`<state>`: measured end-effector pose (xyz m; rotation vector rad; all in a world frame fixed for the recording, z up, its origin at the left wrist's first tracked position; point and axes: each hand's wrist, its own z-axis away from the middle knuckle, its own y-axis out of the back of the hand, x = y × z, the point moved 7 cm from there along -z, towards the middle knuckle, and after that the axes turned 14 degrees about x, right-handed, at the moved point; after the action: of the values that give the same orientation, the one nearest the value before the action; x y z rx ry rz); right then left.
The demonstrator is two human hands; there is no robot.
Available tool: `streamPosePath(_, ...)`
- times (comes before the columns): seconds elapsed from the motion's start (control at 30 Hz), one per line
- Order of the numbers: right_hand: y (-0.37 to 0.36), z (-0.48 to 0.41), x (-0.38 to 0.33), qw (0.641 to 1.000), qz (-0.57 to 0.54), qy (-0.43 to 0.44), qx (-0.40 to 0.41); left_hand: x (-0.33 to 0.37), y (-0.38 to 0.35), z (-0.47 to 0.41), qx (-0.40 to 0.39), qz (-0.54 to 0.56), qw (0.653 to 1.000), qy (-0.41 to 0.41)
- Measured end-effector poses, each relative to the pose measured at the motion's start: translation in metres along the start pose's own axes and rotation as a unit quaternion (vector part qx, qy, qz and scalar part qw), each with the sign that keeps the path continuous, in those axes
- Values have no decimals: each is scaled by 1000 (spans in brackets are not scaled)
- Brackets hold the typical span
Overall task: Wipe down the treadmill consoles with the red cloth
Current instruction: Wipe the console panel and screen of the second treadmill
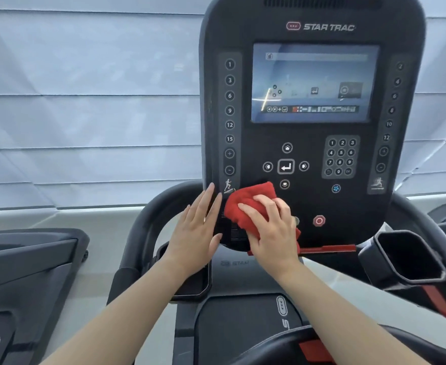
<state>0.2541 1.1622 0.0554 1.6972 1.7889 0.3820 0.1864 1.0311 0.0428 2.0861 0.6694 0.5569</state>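
A black treadmill console [311, 143] with a lit screen [315, 83], number buttons and a keypad stands upright in front of me. My right hand [274, 230] presses a bunched red cloth [245, 204] against the console's lower left part, below the arrow buttons. My left hand [198, 230] lies flat with fingers spread against the console's lower left edge, right beside the cloth, holding nothing.
A red stop button [319, 221] sits just right of my right hand. A black cup holder [406, 259] is at the right, a curved handrail [143, 227] at the left, a neighbouring treadmill [24, 272] at far left. Window blinds fill the background.
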Motion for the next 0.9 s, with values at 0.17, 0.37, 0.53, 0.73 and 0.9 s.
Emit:
streamPosePath(0.17, 11, -52, 3, 998, 9, -38, 49, -4, 2, 0, -7, 11, 1000, -12)
streamPosePath(0.37, 7, -20, 0, 997, 15, -59, 37, -5, 8, -5, -3, 27, 1000, -4)
streamPosePath(0.53, 13, -8, 0, 997, 1, -71, 10, 4, 8, -8, 10, 33, 999, -10)
streamPosePath(0.73, 37, -15, 12, 992, 21, -119, 44, 10, 10, -15, 13, 40, 999, -14)
streamPosePath(0.9, 47, -1, 17, 989, 15, -139, 41, 14, 17, -10, 6, 18, 1000, -21)
